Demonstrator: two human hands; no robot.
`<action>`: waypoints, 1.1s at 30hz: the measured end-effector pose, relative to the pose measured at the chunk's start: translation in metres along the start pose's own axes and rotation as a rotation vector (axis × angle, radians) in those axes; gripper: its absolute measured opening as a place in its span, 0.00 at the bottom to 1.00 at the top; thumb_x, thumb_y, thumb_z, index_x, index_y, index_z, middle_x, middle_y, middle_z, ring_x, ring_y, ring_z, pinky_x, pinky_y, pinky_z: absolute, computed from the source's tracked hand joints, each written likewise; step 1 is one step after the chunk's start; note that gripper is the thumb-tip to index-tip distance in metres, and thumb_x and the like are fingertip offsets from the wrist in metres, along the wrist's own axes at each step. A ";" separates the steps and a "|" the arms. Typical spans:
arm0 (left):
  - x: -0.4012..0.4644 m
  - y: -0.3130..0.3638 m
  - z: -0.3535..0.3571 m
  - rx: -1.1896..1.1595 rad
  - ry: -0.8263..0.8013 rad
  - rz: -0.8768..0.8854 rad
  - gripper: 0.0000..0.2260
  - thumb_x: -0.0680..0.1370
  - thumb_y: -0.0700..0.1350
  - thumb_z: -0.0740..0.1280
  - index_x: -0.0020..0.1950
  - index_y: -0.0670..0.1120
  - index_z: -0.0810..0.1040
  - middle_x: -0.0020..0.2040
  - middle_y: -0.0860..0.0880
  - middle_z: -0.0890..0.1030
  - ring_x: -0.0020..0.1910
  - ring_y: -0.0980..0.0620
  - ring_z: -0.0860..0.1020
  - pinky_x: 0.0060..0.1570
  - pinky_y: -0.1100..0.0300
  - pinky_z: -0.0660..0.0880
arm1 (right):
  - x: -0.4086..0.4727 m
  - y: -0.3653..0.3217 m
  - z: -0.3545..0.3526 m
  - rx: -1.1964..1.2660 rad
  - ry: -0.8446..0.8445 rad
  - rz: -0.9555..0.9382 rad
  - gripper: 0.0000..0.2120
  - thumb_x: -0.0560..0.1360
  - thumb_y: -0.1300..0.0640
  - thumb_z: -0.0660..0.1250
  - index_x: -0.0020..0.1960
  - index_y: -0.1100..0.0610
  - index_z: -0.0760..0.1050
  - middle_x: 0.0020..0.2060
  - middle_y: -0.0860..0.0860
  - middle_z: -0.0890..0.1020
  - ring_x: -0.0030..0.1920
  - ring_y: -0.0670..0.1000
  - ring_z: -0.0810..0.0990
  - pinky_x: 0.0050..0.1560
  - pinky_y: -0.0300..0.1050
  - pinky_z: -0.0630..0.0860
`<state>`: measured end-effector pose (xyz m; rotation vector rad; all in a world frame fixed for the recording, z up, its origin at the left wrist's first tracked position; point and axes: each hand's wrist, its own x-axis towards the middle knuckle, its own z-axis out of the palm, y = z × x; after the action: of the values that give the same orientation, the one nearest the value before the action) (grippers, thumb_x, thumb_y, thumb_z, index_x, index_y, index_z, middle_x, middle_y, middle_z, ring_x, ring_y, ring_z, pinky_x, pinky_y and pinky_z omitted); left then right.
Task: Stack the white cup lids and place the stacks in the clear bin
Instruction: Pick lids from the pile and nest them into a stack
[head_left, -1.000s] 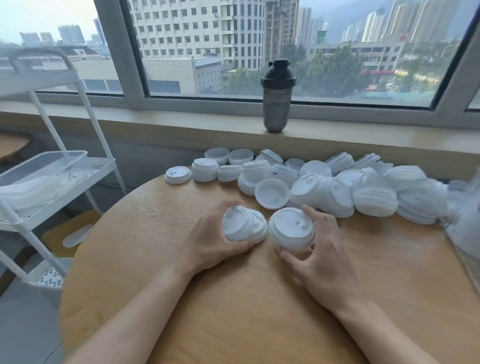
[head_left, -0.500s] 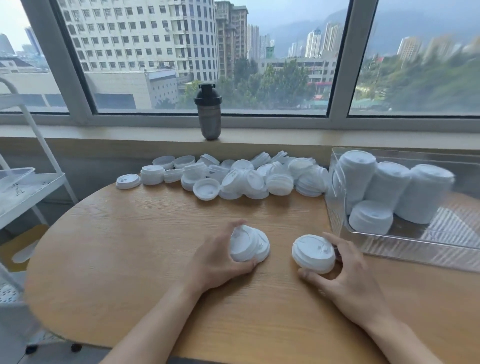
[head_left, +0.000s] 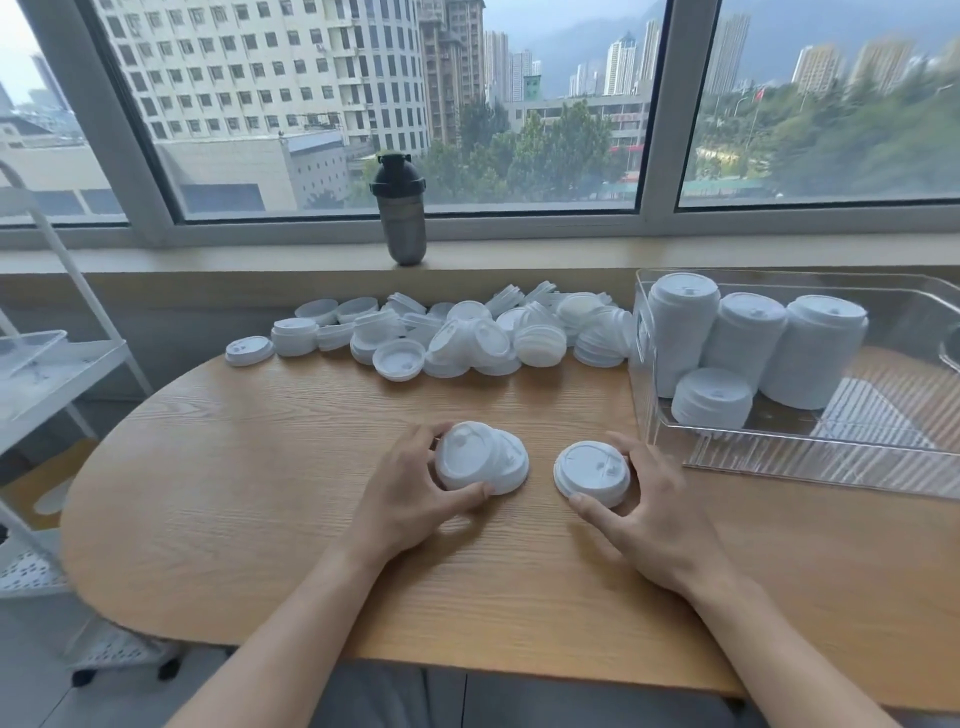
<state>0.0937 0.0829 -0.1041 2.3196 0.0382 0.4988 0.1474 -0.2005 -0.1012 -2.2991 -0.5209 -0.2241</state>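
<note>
A: Where do the two small stacks sit against the clear bin (head_left: 670, 441)?

B: Both lie on the tabletop (head_left: 260, 493), low in the middle of the frame. The left hand (head_left: 410, 493) curls its thumb and fingers round a tilted lid stack (head_left: 480, 457) that leans over toward the right. The right hand (head_left: 644, 514) holds a flatter lid stack (head_left: 592, 473) that lies level, thumb at its near edge.

A: And the bin?

B: At the right of the frame, just beyond the right hand, with four stacks of lids inside. So the right hand is the nearer one. The loose lids (head_left: 467, 338) are heaped at the tabletop's far edge, centre frame.

A: Next move?

B: I'd guess joining the two stacks first, then carrying them rightward.
</note>
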 end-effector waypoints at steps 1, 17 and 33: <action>0.000 0.000 0.000 -0.021 0.018 -0.008 0.36 0.63 0.66 0.79 0.67 0.58 0.75 0.61 0.62 0.77 0.55 0.62 0.78 0.52 0.65 0.75 | 0.000 0.000 0.000 -0.002 -0.002 -0.001 0.36 0.70 0.41 0.76 0.73 0.48 0.68 0.64 0.42 0.74 0.67 0.46 0.69 0.66 0.40 0.64; -0.030 0.022 0.007 0.236 0.044 0.325 0.41 0.67 0.75 0.70 0.73 0.53 0.75 0.65 0.58 0.74 0.65 0.58 0.70 0.65 0.52 0.72 | 0.001 -0.003 0.003 -0.044 -0.002 0.012 0.36 0.71 0.47 0.76 0.76 0.51 0.67 0.69 0.46 0.74 0.70 0.48 0.66 0.69 0.40 0.61; -0.029 0.039 0.022 0.407 -0.123 0.353 0.40 0.69 0.78 0.64 0.73 0.56 0.72 0.65 0.60 0.72 0.68 0.59 0.65 0.69 0.60 0.62 | 0.002 -0.001 0.005 -0.081 0.049 0.075 0.40 0.64 0.34 0.73 0.70 0.52 0.71 0.59 0.48 0.75 0.64 0.51 0.71 0.67 0.48 0.69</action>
<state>0.0702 0.0354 -0.1013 2.7692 -0.3657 0.5612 0.1492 -0.1957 -0.1038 -2.3801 -0.4068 -0.2692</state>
